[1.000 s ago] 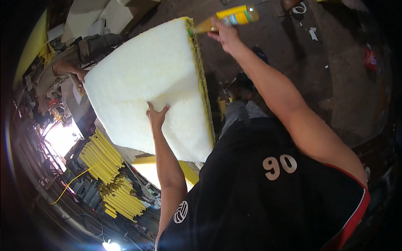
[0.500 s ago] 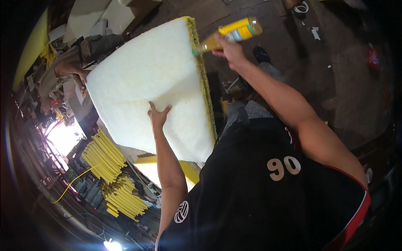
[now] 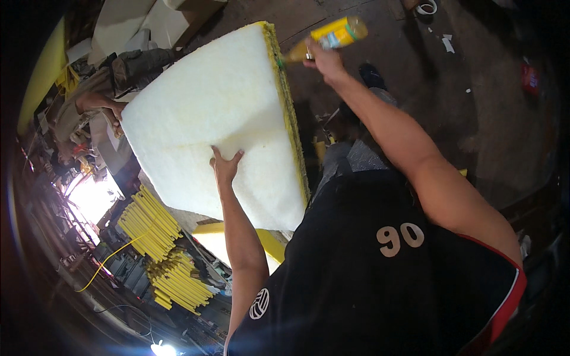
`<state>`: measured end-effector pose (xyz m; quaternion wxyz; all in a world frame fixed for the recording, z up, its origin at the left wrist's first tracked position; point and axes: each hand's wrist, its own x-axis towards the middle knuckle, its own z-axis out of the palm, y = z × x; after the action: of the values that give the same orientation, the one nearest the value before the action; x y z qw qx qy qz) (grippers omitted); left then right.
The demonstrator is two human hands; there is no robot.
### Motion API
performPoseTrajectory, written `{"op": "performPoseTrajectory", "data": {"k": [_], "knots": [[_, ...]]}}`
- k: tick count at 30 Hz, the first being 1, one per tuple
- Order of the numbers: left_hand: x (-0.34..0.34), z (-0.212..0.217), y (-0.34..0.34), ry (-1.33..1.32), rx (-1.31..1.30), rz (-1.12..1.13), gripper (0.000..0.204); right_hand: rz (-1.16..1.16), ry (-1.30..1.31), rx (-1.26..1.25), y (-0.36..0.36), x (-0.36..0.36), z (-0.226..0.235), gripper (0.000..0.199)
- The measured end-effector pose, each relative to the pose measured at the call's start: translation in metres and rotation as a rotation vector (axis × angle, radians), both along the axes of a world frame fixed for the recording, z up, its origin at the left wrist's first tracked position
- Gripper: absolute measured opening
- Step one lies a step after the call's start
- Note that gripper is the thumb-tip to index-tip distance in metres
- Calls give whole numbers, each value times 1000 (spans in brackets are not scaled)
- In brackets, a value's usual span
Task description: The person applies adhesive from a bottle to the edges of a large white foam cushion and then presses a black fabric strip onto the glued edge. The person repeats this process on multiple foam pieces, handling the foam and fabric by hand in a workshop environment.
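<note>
One second on, right hand (image 3: pixel 326 60) clasps the bottle (image 3: pixel 342 34) nearer the torso (image 3: pixel 350 273); left hand (image 3: pixel 225 167) splayed on the pad (image 3: pixel 199 98).

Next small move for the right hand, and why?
Probably draw the bottle along the yellow edge of the white-faced slab: the right hand grips it with its tip at that edge, while the left hand rests on the slab.

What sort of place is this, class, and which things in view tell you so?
Probably a workshop, perhaps for cushions or padding: a thick white pad lies under the left hand, yellow strips are stacked nearby, and white scraps litter the dark floor.
</note>
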<state>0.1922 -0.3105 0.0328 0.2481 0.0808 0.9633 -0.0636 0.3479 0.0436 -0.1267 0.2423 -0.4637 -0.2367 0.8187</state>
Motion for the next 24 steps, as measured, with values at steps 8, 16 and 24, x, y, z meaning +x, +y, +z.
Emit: {"op": "performPoseTrajectory", "data": {"k": [8,16,24], "knots": [[3,-4,-16,-9,14,22,120,-333,-23,-75,47,-59,9,45],[2,-2,-5,-18,12,22,119,-70,-195,-239,-31,4,-31,39],[-1,-2,-2,1,15,-6,118,-214,-48,-244,20,-24,-14,34]]}}
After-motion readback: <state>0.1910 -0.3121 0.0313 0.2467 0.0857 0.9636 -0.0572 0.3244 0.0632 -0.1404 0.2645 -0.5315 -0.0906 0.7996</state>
